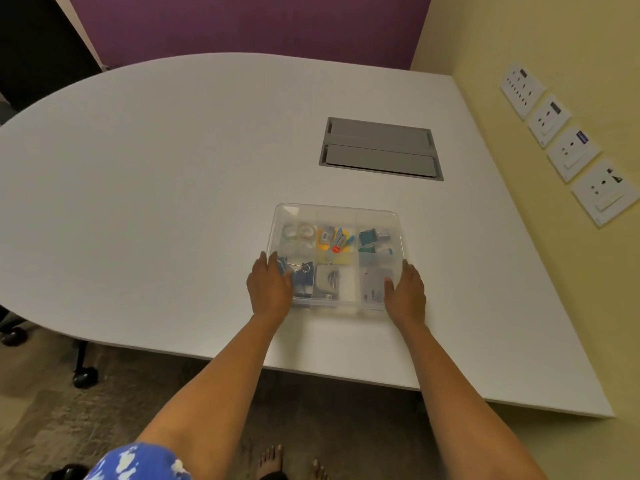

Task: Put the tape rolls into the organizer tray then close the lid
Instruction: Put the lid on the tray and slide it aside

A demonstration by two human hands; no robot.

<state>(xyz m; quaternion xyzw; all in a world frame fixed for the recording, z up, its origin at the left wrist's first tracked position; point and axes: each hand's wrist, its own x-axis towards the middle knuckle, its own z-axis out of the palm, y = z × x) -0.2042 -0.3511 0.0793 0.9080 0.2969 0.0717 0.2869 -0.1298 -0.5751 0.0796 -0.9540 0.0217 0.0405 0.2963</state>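
A clear plastic organizer tray (pixel 337 210) sits on the white table with its clear lid lying flat over it. Two clear tape rolls (pixel 298 232) lie side by side in the far left compartment, seen through the lid. My left hand (pixel 269 287) rests on the tray's near left corner, fingers flat on the lid. At the near right corner my right hand (pixel 405 292) presses the side, thumb on top of the lid. Other compartments hold binder clips, sticky notes, a stapler and small boxes.
The white table (pixel 173 185) has a grey cable hatch (pixel 379 148) set in its surface behind the tray. A yellow wall with several socket plates (pixel 568 147) runs along the right. The table's near edge passes under my forearms; chair castors stand on the floor at left.
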